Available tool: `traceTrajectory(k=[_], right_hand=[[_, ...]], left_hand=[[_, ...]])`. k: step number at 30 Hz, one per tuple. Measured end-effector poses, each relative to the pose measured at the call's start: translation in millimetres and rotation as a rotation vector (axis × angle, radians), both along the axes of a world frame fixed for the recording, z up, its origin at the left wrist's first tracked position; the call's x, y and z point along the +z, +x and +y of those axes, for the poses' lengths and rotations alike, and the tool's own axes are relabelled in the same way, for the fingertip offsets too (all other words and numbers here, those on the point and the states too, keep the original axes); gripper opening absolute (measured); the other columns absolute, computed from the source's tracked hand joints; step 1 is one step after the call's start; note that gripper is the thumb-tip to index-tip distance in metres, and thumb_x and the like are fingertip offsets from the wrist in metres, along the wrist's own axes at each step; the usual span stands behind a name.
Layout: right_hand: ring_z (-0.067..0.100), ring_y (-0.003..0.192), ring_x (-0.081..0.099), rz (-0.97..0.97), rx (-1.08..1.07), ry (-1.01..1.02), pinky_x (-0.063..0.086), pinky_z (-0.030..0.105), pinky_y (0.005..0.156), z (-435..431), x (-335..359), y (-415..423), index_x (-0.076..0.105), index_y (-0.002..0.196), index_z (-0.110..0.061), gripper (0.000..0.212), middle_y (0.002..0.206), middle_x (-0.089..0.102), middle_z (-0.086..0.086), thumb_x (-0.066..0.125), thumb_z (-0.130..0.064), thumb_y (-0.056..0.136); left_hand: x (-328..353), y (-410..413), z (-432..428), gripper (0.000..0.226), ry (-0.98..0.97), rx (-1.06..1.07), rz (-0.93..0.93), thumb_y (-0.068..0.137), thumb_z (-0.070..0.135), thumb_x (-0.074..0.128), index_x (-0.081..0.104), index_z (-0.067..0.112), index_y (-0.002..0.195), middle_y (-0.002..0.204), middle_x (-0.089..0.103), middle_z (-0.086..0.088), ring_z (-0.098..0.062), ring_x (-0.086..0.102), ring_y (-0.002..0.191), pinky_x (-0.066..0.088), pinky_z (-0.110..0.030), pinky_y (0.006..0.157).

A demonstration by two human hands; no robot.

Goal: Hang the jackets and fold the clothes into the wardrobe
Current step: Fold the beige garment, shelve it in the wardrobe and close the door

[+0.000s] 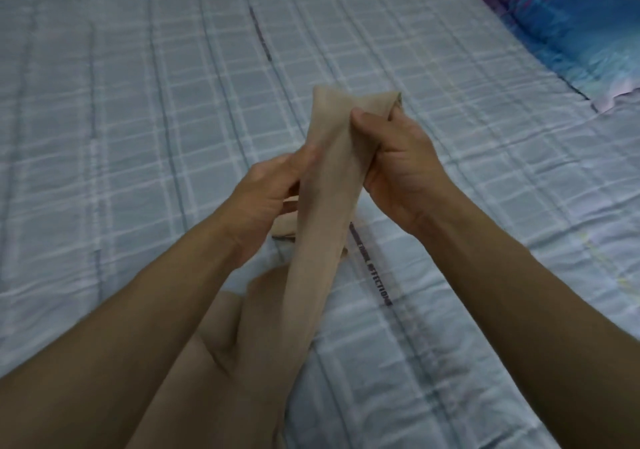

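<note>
- Nearest you, the lower bulk of the beige garment (311, 240) sags loosely between your forearms, its far end raised over the bed (138, 102).
- Expect thin, soft, very light cloth, probably a little slippery; it creases wherever you pinch it.
- Your right hand (398, 171) has its grip closed around the top fold.
- Your left hand (266, 195) pinches the strip lower down, fingers closed on cloth.
- Take hold at the fold edges to keep them aligned.

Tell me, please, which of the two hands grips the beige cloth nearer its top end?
The right hand: its thumb and fingers pinch the beige cloth just under the top fold. The left hand grips it lower down.
</note>
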State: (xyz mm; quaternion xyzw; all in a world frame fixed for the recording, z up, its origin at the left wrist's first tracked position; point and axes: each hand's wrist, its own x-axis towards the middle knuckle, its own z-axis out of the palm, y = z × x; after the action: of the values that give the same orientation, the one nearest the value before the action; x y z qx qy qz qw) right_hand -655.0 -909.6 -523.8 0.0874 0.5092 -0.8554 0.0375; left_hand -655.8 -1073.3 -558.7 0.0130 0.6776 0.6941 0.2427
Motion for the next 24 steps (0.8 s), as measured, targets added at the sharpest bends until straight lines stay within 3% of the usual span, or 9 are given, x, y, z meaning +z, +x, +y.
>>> traceTrajectory(k=[4, 7, 11, 13, 16, 19, 24], right_hand=[[0.021, 0.098, 0.065, 0.075, 0.091, 0.088, 0.055, 0.035, 0.088, -19, -1, -8, 0.059, 0.117, -0.003, 0.020, 0.105, 0.067, 0.010, 0.054, -0.004, 0.097], [0.018, 0.096, 0.064, 0.184, 0.183, 0.319, 0.055, 0.036, 0.087, -25, -5, -15, 0.063, 0.100, -0.007, 0.014, 0.096, 0.067, 0.004, 0.055, 0.001, 0.090], [0.010, 0.099, 0.064, 0.283, 0.186, 1.012, 0.052, 0.028, 0.086, -16, -47, -8, 0.066, 0.111, -0.009, 0.044, 0.107, 0.069, 0.001, 0.052, 0.010, 0.074], [0.019, 0.110, 0.057, 0.179, 0.253, 1.351, 0.049, 0.036, 0.093, -10, -78, -3, 0.058, 0.124, -0.017, 0.052, 0.122, 0.060, 0.006, 0.067, -0.004, 0.075], [0.033, 0.121, 0.045, 0.051, 0.467, 1.659, 0.043, 0.044, 0.098, -12, -118, 2, 0.040, 0.141, -0.024, 0.080, 0.140, 0.042, 0.012, 0.080, -0.031, 0.072], [0.034, 0.110, 0.047, 0.084, 0.453, 1.783, 0.043, 0.040, 0.086, -17, -143, -1, 0.040, 0.138, -0.021, 0.077, 0.130, 0.044, 0.012, 0.076, -0.032, 0.071], [0.021, 0.088, 0.050, 0.098, 0.250, 1.593, 0.044, 0.031, 0.071, -17, -155, -11, 0.062, 0.100, -0.014, 0.017, 0.108, 0.049, 0.002, 0.056, -0.010, 0.085]], left_hand=[[17, -2, -4, 0.048, 0.071, 0.182, 0.003, 0.078, 0.037, 0.077, 0.069, 0.010, 0.116, 0.109, 0.075, -0.009, -0.022, 0.071, 0.101, 0.056, -0.034, 0.084], [25, -6, -22, 0.043, 0.204, 0.229, -0.180, 0.078, 0.025, 0.073, 0.070, 0.005, 0.115, 0.101, 0.075, -0.008, -0.020, 0.072, 0.087, 0.059, -0.033, 0.079], [28, -6, -50, 0.022, 0.220, 0.258, -0.331, 0.081, 0.033, 0.070, 0.071, 0.015, 0.095, 0.079, 0.071, 0.000, -0.010, 0.065, 0.063, 0.057, -0.032, 0.073], [25, -9, -57, 0.020, 0.208, 0.370, -0.322, 0.087, 0.034, 0.067, 0.070, 0.016, 0.096, 0.083, 0.073, -0.001, -0.012, 0.068, 0.067, 0.058, -0.030, 0.070], [21, -13, -60, 0.022, 0.260, 0.503, -0.293, 0.096, 0.034, 0.059, 0.068, 0.016, 0.102, 0.095, 0.077, -0.001, -0.015, 0.074, 0.083, 0.061, -0.030, 0.070], [19, -16, -61, 0.025, 0.255, 0.538, -0.225, 0.100, 0.033, 0.053, 0.067, 0.015, 0.112, 0.102, 0.077, 0.000, -0.014, 0.073, 0.094, 0.060, -0.030, 0.078], [17, -20, -64, 0.030, 0.181, 0.565, -0.106, 0.101, 0.024, 0.052, 0.061, 0.017, 0.129, 0.114, 0.074, 0.001, -0.013, 0.071, 0.103, 0.059, -0.029, 0.080]])
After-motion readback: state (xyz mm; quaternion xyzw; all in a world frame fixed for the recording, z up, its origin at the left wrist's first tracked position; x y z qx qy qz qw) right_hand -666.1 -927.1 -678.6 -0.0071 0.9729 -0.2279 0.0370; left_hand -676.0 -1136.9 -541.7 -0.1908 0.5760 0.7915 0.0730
